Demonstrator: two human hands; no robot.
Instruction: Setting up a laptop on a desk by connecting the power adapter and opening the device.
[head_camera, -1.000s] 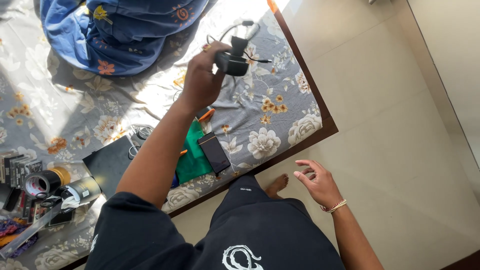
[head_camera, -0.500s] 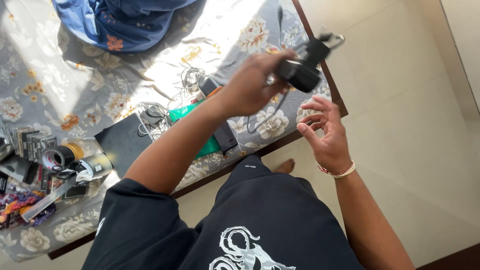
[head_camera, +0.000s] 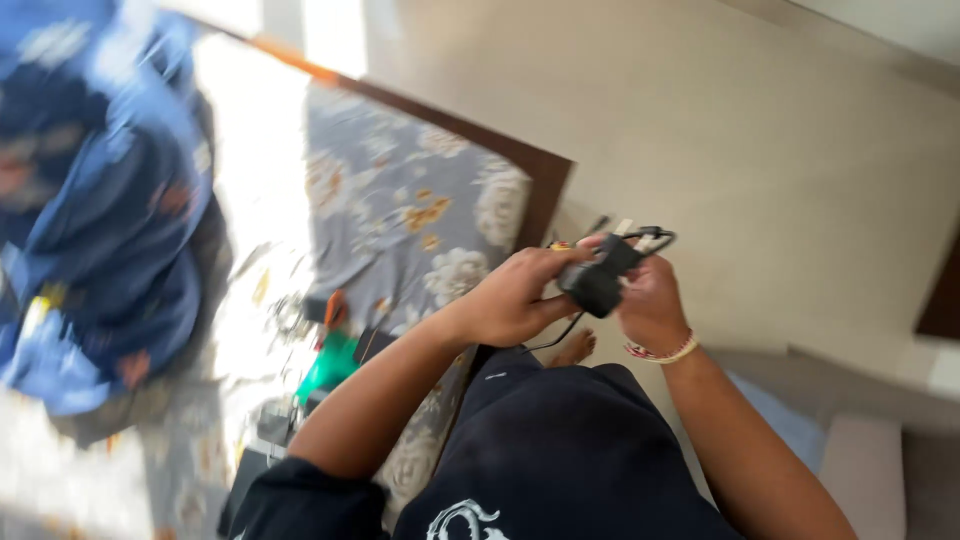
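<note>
You have no packages, labels, signs or screens that can be made out in this blurred view; small dark shapes near the bed's (head_camera: 545, 190) lower edge are too smeared to identify.

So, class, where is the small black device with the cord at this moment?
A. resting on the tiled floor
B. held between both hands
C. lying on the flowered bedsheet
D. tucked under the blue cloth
B: the left hand and right hand both grip the black device in front of the body.
</note>
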